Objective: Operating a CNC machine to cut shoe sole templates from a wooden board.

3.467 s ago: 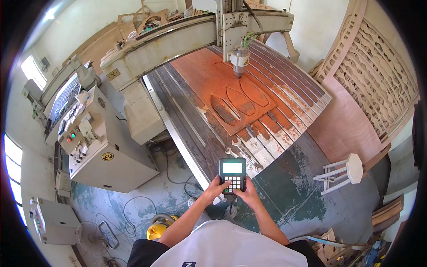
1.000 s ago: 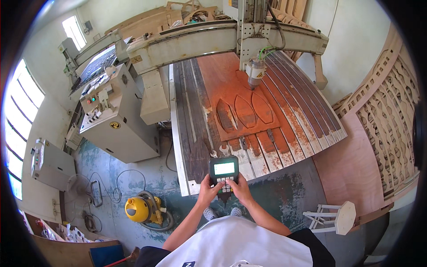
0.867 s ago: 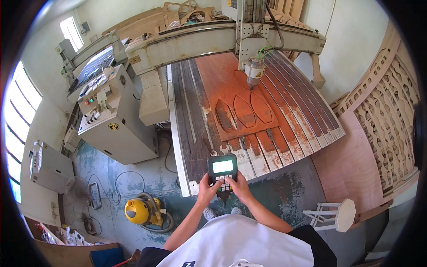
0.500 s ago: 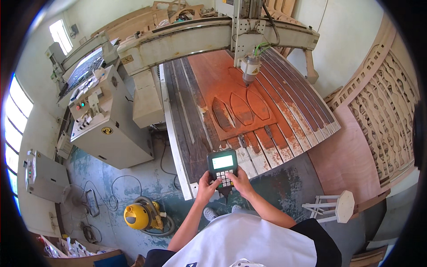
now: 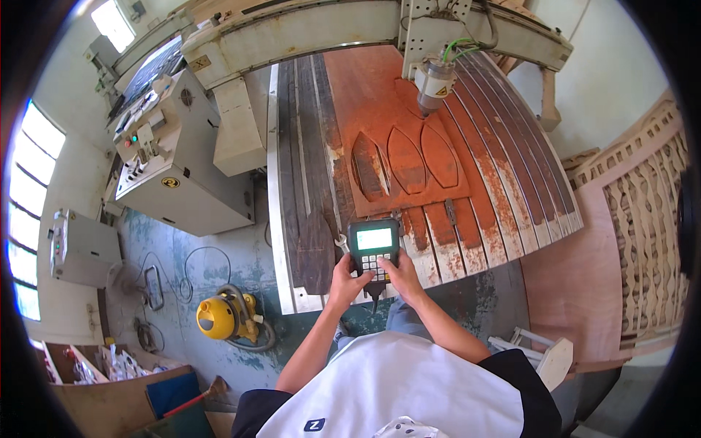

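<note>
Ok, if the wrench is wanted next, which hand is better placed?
Likely the left hand: it appears nearer the wrench, which shows left of the keypad controller. The right hand grips the controller's right side. Both hold it, though.

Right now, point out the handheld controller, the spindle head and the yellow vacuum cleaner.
Handheld controller (image 5: 374, 252): head view, middle of its front face.
Spindle head (image 5: 434, 82): head view, side of its cylindrical body.
Yellow vacuum cleaner (image 5: 223, 316): head view, rounded yellow body.
</note>
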Motion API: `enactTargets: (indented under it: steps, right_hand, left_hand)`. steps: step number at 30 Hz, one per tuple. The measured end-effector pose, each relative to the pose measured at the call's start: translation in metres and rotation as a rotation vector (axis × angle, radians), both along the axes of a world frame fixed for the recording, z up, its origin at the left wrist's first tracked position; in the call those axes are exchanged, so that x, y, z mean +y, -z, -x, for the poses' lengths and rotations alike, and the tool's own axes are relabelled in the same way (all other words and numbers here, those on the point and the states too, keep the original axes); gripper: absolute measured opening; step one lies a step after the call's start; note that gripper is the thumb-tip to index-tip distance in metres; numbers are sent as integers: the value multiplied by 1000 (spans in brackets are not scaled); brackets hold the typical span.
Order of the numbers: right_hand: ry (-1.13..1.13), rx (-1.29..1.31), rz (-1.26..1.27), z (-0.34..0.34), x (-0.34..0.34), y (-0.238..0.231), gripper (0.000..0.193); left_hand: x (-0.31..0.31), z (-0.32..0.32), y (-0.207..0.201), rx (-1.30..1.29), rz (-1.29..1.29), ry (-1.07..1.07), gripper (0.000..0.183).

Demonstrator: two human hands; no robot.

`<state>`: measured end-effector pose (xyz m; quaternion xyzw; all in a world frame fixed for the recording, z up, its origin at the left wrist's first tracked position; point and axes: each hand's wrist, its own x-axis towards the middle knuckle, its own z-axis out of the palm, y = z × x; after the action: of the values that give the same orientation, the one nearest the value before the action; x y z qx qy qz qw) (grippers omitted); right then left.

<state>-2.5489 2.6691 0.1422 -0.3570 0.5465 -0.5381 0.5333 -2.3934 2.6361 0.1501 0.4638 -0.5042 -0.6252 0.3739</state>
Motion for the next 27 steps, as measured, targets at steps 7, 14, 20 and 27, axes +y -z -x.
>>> enactTargets:
  steps: [7,14,20,27]
  right_hand:
    - [-130,-15,-31,65,-40,17,33]
    - [-217,-69,-63,78,-53,19,32]
    - [-225,-61,-70,63,-48,17,33]
    - [-195,-13,-24,39,-33,9,34]
  left_hand:
    - [-16,64,8,-60,-35,-144,40]
    - [-12,73,7,6,-99,-227,32]
    - [-9,58,1,63,-107,-214,28]
    - [1,32,-1,114,-76,-209,25]
